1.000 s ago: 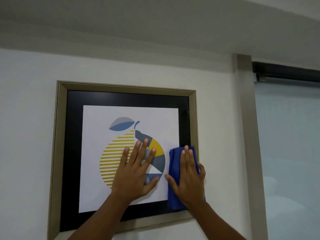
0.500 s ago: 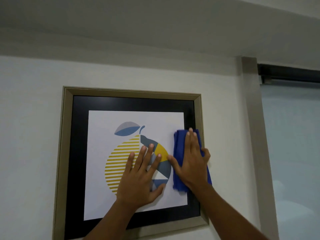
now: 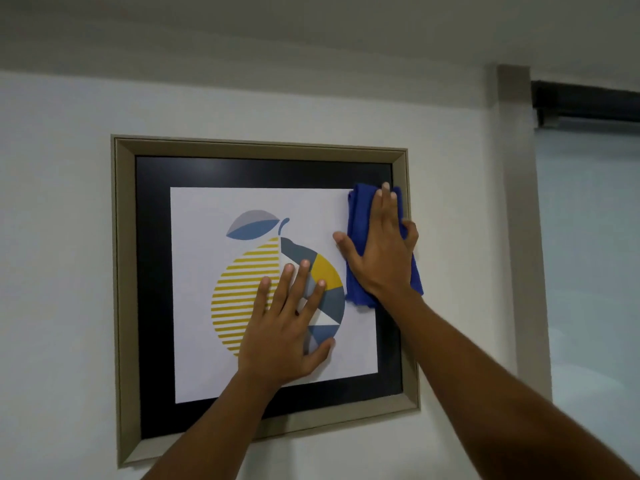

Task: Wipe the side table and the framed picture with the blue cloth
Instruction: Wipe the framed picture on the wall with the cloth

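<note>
The framed picture (image 3: 124,271) hangs on a white wall: a beige frame, a black mat and a print of a striped yellow and blue fruit. My right hand (image 3: 381,251) presses the folded blue cloth (image 3: 356,216) flat against the glass near the picture's upper right corner, by the frame's right side. My left hand (image 3: 287,327) lies flat on the glass over the fruit's lower right part, fingers spread, holding nothing. The side table is out of view.
A beige vertical post (image 3: 519,220) stands right of the picture. Beyond it is a pale window blind (image 3: 592,271) under a dark rail (image 3: 585,102). The ceiling runs across the top.
My right hand has slid the blue cloth upward along the picture's right side, from the lower right toward the upper right corner. My left hand has stayed on the print.
</note>
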`<action>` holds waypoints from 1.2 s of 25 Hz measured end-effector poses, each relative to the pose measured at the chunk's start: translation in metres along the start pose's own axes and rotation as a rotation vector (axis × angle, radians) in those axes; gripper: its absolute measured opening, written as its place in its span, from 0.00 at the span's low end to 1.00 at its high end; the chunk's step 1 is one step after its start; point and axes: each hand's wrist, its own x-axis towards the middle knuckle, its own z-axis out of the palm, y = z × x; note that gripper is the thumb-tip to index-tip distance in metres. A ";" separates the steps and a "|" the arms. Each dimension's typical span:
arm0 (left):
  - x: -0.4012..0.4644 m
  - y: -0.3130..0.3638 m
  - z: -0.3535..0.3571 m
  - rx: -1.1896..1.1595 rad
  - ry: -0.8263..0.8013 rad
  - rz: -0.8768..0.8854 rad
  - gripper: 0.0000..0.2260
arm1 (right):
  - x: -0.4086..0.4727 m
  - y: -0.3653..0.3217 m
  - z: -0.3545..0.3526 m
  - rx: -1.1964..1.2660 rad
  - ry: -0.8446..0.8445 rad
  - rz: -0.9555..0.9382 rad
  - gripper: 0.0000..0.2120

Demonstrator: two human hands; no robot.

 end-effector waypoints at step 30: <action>-0.015 0.008 0.012 0.044 0.025 0.028 0.37 | -0.050 0.007 0.008 0.017 0.066 -0.034 0.27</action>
